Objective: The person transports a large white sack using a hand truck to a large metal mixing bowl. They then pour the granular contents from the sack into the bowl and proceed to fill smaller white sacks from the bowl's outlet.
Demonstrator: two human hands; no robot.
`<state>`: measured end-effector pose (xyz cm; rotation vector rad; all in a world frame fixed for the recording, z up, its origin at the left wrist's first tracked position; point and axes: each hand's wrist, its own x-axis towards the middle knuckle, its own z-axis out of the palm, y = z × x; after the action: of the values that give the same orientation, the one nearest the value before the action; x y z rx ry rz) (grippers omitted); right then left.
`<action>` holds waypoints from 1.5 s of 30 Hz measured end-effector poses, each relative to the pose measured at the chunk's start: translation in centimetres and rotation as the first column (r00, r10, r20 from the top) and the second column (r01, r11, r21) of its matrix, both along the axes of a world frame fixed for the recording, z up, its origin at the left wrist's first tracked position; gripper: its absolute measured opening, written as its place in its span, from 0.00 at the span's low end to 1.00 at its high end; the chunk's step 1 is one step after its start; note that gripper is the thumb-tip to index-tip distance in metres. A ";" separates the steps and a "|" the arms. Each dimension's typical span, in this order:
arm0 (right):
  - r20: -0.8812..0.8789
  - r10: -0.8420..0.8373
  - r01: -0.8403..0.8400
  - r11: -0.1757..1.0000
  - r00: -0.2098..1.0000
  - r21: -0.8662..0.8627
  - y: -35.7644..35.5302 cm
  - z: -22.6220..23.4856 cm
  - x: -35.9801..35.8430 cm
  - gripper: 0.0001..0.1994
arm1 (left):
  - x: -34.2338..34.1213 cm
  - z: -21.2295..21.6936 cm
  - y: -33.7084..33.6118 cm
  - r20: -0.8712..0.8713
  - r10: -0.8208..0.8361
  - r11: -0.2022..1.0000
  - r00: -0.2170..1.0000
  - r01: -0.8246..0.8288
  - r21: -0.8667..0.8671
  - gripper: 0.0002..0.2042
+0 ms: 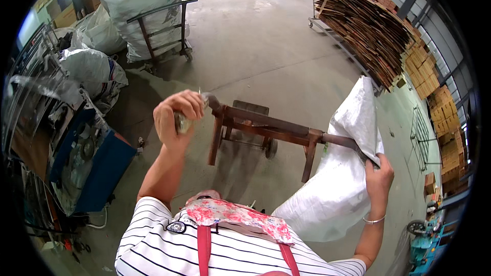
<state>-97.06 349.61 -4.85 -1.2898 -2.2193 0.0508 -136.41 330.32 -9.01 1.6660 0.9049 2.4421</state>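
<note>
A rusty metal hand cart [266, 122] with small wheels stands in front of me, its bar running left to right. My left hand [176, 117] is closed at the bar's left end, around a part that looks wrapped in clear, yellowish plastic. At the other end, my right hand [378, 179] is closed on the dark handle, a bracelet on its wrist. A white woven sack [332, 194] drapes over that right handle and hangs down beside my body. Part of the sack's edge lies against my right fingers.
Left stand a blue bin [97, 163] with round parts and a big white bulk bag [153, 20] on a wheeled trolley. Ahead on the right, flat brown sheets [358, 30] are piled on a wheeled rack. Cartons [442, 112] line the right wall, near a blue machine [427, 240].
</note>
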 end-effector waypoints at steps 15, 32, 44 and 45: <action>-0.048 0.154 -0.152 0.988 0.987 0.041 49.4 -3.2 -29.5 0.11 | -27.1 -2.2 43.6 0.020 0.143 0.990 0.989 -0.143 -0.016 0.21; 0.024 0.371 -0.371 0.925 0.928 0.078 93.1 -4.9 -82.8 0.10 | -71.8 -5.5 80.0 -0.016 0.390 0.920 0.921 -0.390 -0.033 0.25; 0.068 0.430 -0.435 0.895 0.900 0.099 115.0 -7.5 -118.2 0.11 | -107.1 -8.3 100.7 0.030 0.415 0.907 0.909 -0.416 0.058 0.28; 0.057 0.433 -0.437 0.894 0.900 0.104 116.7 -8.1 -121.1 0.11 | -110.0 -8.3 102.3 0.024 0.419 0.907 0.908 -0.419 0.039 0.28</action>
<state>-218.19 466.35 -12.96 -0.7154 -2.4595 0.0710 -246.46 432.58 -17.35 1.5999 1.3423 2.7485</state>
